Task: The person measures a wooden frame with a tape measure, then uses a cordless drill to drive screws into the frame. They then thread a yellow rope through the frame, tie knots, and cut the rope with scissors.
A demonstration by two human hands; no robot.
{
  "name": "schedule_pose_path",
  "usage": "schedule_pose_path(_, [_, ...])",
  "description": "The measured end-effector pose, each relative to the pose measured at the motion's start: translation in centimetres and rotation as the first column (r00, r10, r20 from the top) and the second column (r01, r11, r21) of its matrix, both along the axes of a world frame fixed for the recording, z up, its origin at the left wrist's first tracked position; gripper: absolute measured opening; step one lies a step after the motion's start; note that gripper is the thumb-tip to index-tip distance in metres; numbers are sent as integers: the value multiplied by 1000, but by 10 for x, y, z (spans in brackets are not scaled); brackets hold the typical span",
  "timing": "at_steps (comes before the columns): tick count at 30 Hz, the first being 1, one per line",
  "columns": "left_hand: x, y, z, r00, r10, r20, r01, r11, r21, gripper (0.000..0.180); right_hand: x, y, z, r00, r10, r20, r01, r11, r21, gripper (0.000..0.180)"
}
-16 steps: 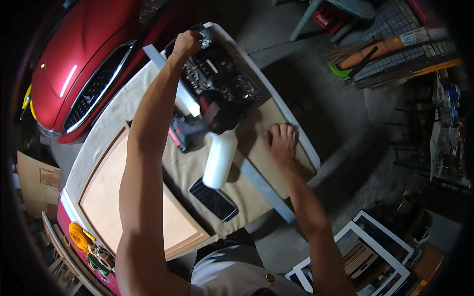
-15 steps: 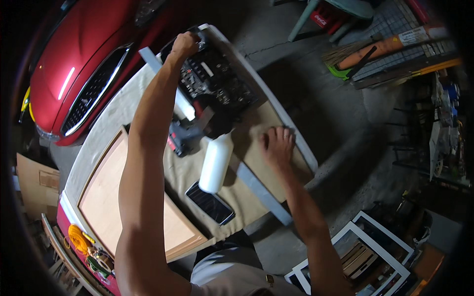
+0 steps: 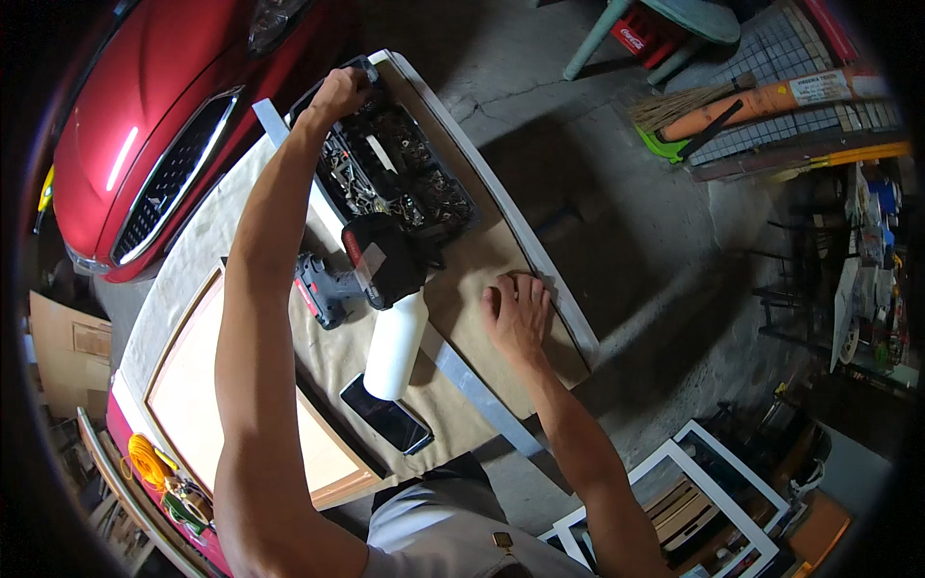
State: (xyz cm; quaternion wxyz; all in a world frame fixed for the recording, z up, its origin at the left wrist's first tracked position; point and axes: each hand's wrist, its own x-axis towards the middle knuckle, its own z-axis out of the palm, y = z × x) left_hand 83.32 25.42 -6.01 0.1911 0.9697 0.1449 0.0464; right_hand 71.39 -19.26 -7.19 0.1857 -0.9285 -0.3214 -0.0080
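Note:
At the far end of the table lies an open black case (image 3: 445, 197), its compartments full of screws and small metal parts. My left hand (image 3: 337, 93) is at its far left rim, fingers curled round the edge; their tips are partly hidden. My right hand (image 3: 520, 313) rests flat on a brown board (image 3: 461, 279), near the white right-hand edge, and holds nothing. Between my arms are a cordless power tool (image 3: 325, 291) with a black and red battery, a white bottle (image 3: 396, 352) and a dark-screened phone (image 3: 385, 414).
A long grey metal bar (image 3: 482, 395) crosses the table. A framed wooden panel (image 3: 183, 385) lies under my left forearm. The red car (image 3: 164, 125) stands close on the left. White frames (image 3: 674, 462) lean at lower right; a green stool (image 3: 689, 19) stands farther off.
The whole view has shifted slightly, so things sit a little lower and to the left, and the case's contents look sharper. Both hands keep nearly the same places.

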Motion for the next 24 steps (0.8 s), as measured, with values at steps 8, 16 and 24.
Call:
schedule_pose_path(8, [-27,10,9,978,181,101,-136,927,-348,26,-2,0,-3,999,-11,-37,10,999,-32,23])
schedule_pose_path(16, [-32,20,-12,980,164,110,-144,975,-169,24,-1,-2,-5,1000,4,3,-4,1000,6,21])
schedule_pose_path(24, [-12,10,-6,996,56,68,-53,997,-48,20,0,-2,9,997,-1,-83,-1,1000,-17,26])
